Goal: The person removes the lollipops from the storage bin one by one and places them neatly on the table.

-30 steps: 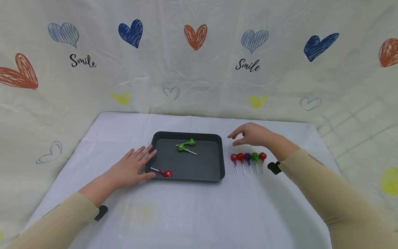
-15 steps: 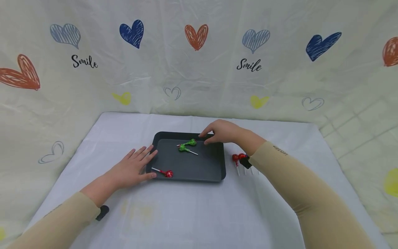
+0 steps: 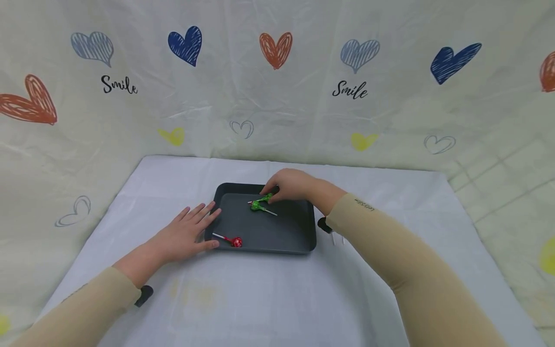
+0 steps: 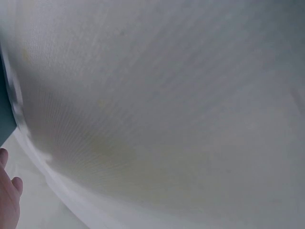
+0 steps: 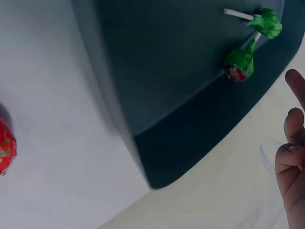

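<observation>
My left hand [image 3: 186,233] lies with fingers spread over the left rim of a dark grey baking tray [image 3: 277,233]. In the tray, a red lollipop [image 3: 236,241] lies near that hand's thumb. Two green-wrapped lollipops lie farther back, one nearer lollipop [image 3: 256,206] and one farther lollipop [image 3: 264,198]. My right hand [image 3: 295,185] reaches over the far rim, thumb and forefinger apart on either side of the farther one's head. In the right wrist view, that hand's loosely bent fingers [image 5: 295,126] show at the edge, with the farther green lollipop [image 5: 239,64] close by.
Right of the tray, white lollipop sticks [image 3: 334,238] show beside my right sleeve [image 3: 390,250], which hides their heads. A red lollipop head [image 5: 5,148] appears at the right wrist view's left edge. The white-covered table [image 3: 243,299] meets a heart-printed backdrop [image 3: 303,111].
My right hand has moved left, from above the row of lollipops to the far green lollipop in the tray. Its sleeve now covers most of the row. My left hand has stayed put.
</observation>
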A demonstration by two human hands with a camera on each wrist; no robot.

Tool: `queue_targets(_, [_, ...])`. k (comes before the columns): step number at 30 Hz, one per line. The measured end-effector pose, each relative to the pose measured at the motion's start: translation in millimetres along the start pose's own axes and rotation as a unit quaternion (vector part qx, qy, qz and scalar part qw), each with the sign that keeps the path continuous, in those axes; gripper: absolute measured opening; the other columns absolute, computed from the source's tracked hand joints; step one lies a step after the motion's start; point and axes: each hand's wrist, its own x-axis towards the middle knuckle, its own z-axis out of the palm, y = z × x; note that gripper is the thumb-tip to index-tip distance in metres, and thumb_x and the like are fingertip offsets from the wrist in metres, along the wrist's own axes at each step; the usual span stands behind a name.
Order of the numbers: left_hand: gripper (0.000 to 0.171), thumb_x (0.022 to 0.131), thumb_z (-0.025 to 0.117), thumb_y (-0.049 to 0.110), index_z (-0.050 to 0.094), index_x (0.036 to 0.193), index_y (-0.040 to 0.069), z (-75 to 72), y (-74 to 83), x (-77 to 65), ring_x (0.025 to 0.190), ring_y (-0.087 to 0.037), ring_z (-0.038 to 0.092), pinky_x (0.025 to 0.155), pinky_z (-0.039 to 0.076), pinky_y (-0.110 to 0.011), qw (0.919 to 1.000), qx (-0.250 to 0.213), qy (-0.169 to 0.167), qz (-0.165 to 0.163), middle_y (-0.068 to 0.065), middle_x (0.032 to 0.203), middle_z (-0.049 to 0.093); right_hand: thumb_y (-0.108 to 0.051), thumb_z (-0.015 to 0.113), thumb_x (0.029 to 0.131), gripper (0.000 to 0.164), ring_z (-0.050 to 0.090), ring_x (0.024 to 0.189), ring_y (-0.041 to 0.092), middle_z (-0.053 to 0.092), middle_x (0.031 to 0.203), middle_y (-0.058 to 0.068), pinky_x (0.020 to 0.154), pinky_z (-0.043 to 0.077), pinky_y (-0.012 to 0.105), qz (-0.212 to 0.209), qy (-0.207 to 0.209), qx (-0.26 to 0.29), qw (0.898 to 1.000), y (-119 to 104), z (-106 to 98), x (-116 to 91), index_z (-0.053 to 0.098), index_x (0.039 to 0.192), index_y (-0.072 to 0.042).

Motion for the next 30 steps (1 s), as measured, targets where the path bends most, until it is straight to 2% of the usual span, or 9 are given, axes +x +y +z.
queue_targets(7, [0.088, 0.080, 0.038, 0.075, 0.011, 0.149, 0.028, 0.6, -0.5, 1.0, 0.142, -0.028, 0.008, 0.111, 0.009, -0.055, 1.0000, -0.001, 0.002, 0.004, 0.003, 0.156, 0.005, -0.030, 0.068, 0.084, 0.031, 0.057, 0.102, 0.008, 0.065, 0.113, -0.009, 0.088, 0.046, 0.029, -0.012, -0.023, -0.059, 0.998, -13.9, 9.8, 18.2, 0.066, 0.116, -0.029])
queue_targets(15, [0.089, 0.079, 0.035, 0.078, 0.011, 0.149, 0.029, 3.1, -2.4, 2.8, 0.142, -0.026, 0.009, 0.112, 0.009, -0.054, 0.9999, -0.004, 0.009, 0.006, 0.004, 0.156, 0.006, -0.028, 0.062, 0.089, 0.031, 0.055, 0.108, 0.007, 0.060, 0.120, -0.013, 0.089, 0.047, 0.028, -0.014, -0.056, -0.131, 0.990, -21.9, 23.6, 35.6, 0.062, 0.120, -0.032])
queue_targets(21, [0.090, 0.077, 0.029, 0.081, 0.007, 0.149, 0.032, 6.4, -4.6, 4.3, 0.142, -0.023, 0.007, 0.113, 0.008, -0.051, 1.0000, -0.002, 0.007, 0.002, 0.007, 0.156, 0.002, -0.019, 0.060, 0.090, 0.033, 0.056, 0.109, 0.009, 0.059, 0.122, -0.012, 0.091, 0.047, 0.029, -0.005, -0.065, -0.132, 0.989, -24.2, 30.9, 40.8, 0.062, 0.122, -0.031])
queue_targets(30, [0.091, 0.077, 0.029, 0.082, 0.008, 0.149, 0.031, 3.8, -4.3, 2.5, 0.142, -0.024, 0.007, 0.112, 0.009, -0.052, 1.0000, 0.000, 0.005, -0.001, 0.006, 0.156, 0.003, -0.021, 0.062, 0.089, 0.030, 0.056, 0.107, 0.008, 0.062, 0.118, -0.012, 0.090, 0.047, 0.028, -0.018, -0.059, -0.129, 0.990, -22.5, 33.6, 43.0, 0.064, 0.118, -0.030])
